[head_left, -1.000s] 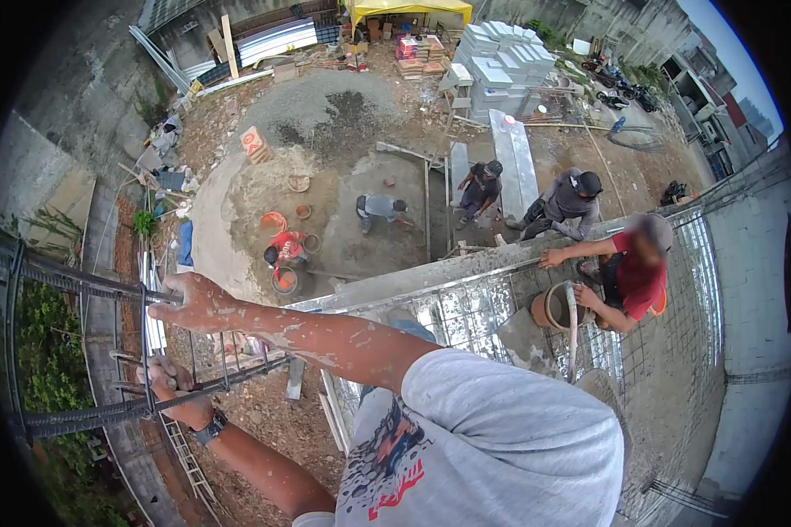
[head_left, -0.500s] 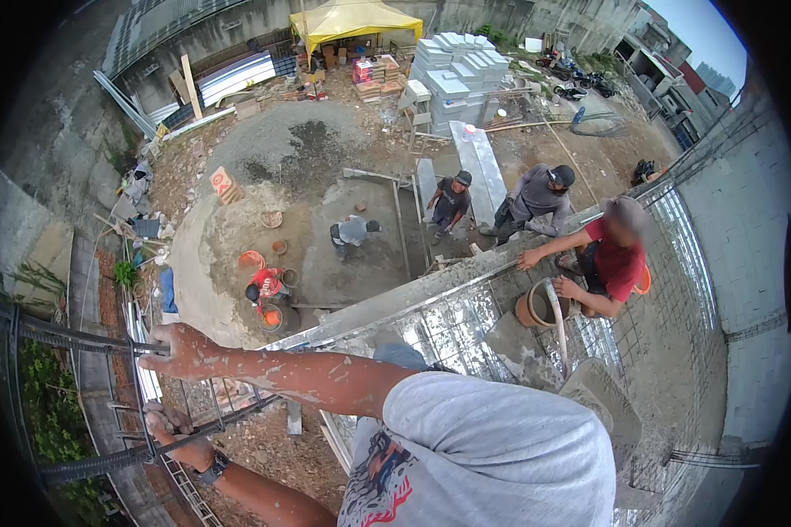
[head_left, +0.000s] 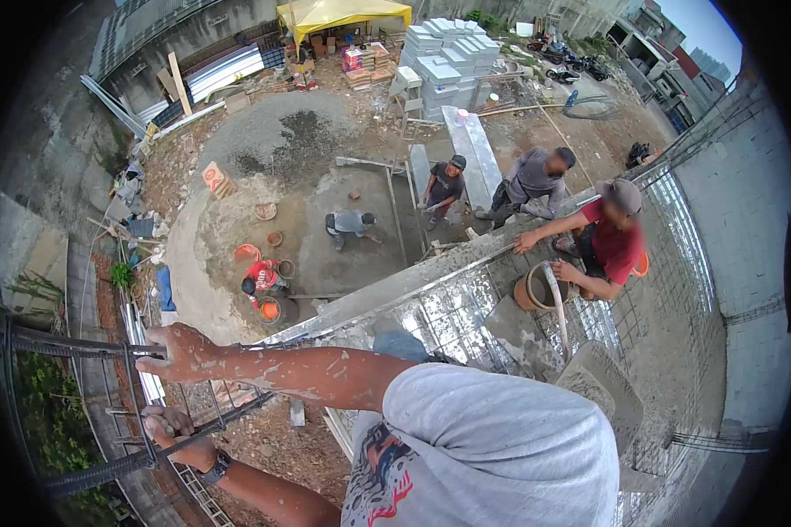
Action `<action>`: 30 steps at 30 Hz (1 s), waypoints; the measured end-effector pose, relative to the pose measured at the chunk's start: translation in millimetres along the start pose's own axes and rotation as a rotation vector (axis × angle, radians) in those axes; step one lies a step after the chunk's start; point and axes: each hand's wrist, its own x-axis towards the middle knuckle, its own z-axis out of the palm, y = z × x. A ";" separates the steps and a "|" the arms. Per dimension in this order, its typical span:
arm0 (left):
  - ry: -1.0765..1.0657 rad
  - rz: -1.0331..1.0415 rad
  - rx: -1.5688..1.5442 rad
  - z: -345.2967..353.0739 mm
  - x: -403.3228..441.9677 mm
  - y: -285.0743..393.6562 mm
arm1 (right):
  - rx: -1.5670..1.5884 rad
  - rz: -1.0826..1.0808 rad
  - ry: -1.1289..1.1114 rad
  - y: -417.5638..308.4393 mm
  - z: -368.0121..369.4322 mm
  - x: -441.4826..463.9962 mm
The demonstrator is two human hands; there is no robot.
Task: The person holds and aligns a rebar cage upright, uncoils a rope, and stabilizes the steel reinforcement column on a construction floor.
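Observation:
To the left stands a cage of steel rebar [head_left: 83,474], its ridged long bars tied with thinner square stirrups. My right hand [head_left: 185,353], spattered with grey cement, closes on the upper bar of the cage. Lower down, my left hand [head_left: 183,442] wraps round the cage near its lower bar, a dark band on the wrist. My right arm [head_left: 316,378] reaches across from a light grey sleeve. Parts of the fingers are hidden behind the bars.
A person in a red shirt [head_left: 613,241] crouches beside a mortar bucket [head_left: 531,294] on the mesh-covered slab [head_left: 453,316]. A shovel [head_left: 593,382] lies with mortar near my back. Other people work far below, past the slab edge, near a yellow canopy [head_left: 343,12] and stacked blocks [head_left: 439,75].
The view has shifted slightly, moving the yard leftward and up. Both my hands keep their hold on the cage. The person in red has raised their head a little.

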 end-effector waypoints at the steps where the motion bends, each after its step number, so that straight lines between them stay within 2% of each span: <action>1: 0.011 0.015 0.018 5.8 -1.5 1.1 | -0.003 0.013 -0.003 -1.1 -1.3 -0.6; 9: -0.023 0.010 -0.009 -5.6 0.3 -3.2 | -0.053 -0.034 0.088 8.3 11.2 -3.1; 12: -0.028 0.000 -0.026 -6.3 1.0 -3.8 | -0.028 0.125 -0.121 -15.1 -11.5 -1.4; 16: -0.006 -0.003 -0.005 -6.2 0.0 -3.0 | -0.035 0.011 0.024 -4.1 1.1 -2.0; 20: -0.004 -0.022 -0.005 -5.4 -0.3 -2.7 | -0.030 0.025 0.008 0.2 3.4 -1.4; 23: 0.035 -0.022 -0.015 -1.9 -0.3 -1.6 | -0.038 -0.045 0.168 5.9 12.7 1.7; 25: 0.095 -0.010 -0.034 8.6 -0.3 0.7 | -0.046 0.071 0.049 5.5 14.8 -2.3; 26: 0.117 -0.021 -0.031 8.8 1.6 -0.5 | -0.065 0.203 -0.141 -14.5 -6.3 2.0; 27: 0.153 -0.022 -0.020 5.0 2.7 -3.3 | -0.020 0.213 -0.163 -15.1 -10.2 3.5; 28: 0.138 -0.028 -0.071 -0.1 5.9 -7.5 | -0.048 0.155 -0.065 -0.2 2.4 4.7; 30: 0.211 -0.025 0.043 13.9 0.2 0.6 | -0.069 0.207 -0.021 -0.5 9.5 9.4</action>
